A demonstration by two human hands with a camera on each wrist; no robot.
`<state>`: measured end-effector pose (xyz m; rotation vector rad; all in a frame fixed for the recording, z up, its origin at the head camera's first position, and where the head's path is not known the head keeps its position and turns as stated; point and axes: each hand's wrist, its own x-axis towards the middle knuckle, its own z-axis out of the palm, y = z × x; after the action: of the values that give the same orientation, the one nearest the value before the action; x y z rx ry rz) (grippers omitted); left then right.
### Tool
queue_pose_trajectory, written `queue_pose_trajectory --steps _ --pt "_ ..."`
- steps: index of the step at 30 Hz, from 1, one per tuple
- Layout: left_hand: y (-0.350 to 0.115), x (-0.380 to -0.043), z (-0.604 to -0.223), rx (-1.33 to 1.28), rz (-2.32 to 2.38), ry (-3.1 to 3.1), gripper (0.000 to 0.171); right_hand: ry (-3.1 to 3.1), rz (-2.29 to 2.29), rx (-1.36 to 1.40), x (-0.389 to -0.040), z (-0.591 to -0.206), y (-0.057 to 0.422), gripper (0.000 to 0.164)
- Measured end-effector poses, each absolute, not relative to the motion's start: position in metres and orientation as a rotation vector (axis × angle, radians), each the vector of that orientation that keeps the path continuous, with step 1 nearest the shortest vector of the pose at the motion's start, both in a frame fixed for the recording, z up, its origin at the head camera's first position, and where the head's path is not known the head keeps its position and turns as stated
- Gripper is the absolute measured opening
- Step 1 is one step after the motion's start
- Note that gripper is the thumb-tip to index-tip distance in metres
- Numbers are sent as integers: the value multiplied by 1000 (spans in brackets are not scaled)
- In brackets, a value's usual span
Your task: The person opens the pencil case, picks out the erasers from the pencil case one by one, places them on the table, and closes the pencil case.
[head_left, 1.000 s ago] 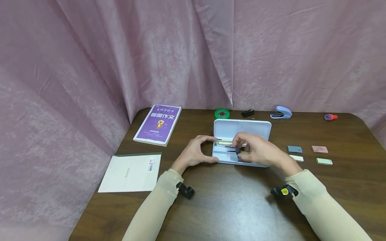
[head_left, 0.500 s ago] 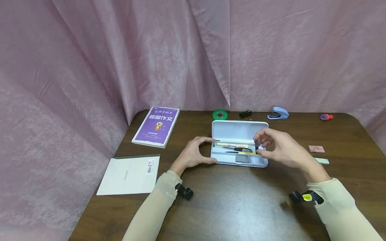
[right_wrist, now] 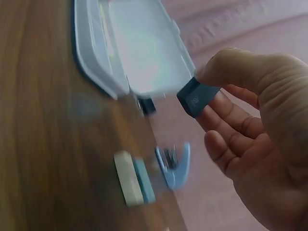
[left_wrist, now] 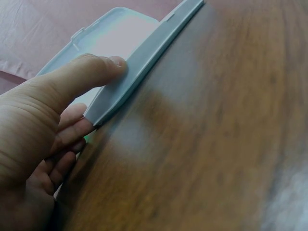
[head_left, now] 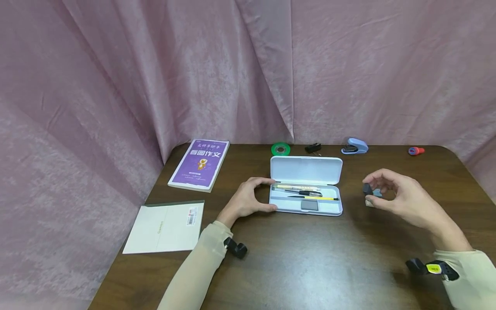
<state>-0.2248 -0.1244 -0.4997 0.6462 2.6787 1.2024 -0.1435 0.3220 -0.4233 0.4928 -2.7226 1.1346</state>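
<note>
An open light-blue pencil case [head_left: 284, 206] stands with its lid up in the head view. My left hand [head_left: 245, 199] grips its left end; in the left wrist view the thumb [left_wrist: 96, 72] presses the front wall, fingers at the far corner. Inside lie a yellow pencil [head_left: 329, 199], a black pen [head_left: 310, 193], a pale pen [head_left: 306, 188] and a grey eraser [head_left: 309, 205]. To the right of the case, my right hand [head_left: 412, 200] pinches a dark eraser [right_wrist: 196, 98] between thumb and fingers, raised above the table. Below it lie a white eraser [right_wrist: 129, 179] and a blue eraser [right_wrist: 146, 180].
A purple book [head_left: 199, 165] and a white notebook [head_left: 162, 228] lie at the left. Along the back edge are green tape [head_left: 280, 149], a black clip-like item [head_left: 313, 148], a blue stapler [head_left: 354, 146] and a small red object [head_left: 416, 150]. A pink curtain [head_left: 232, 77] hangs behind.
My right hand has lifted the dark eraser out of the pencil case and carried it right, over the loose erasers. The left hand keeps its grip on the case.
</note>
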Motion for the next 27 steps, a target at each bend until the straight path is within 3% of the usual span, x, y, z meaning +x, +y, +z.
queue_pose_trajectory --steps 17,27 --pt "-124 -225 -498 649 1206 2679 78 -2779 1008 295 -111 -465 408 44" --pt "-125 -224 -499 645 1196 2678 78 -2789 914 412 -105 -478 423 47"
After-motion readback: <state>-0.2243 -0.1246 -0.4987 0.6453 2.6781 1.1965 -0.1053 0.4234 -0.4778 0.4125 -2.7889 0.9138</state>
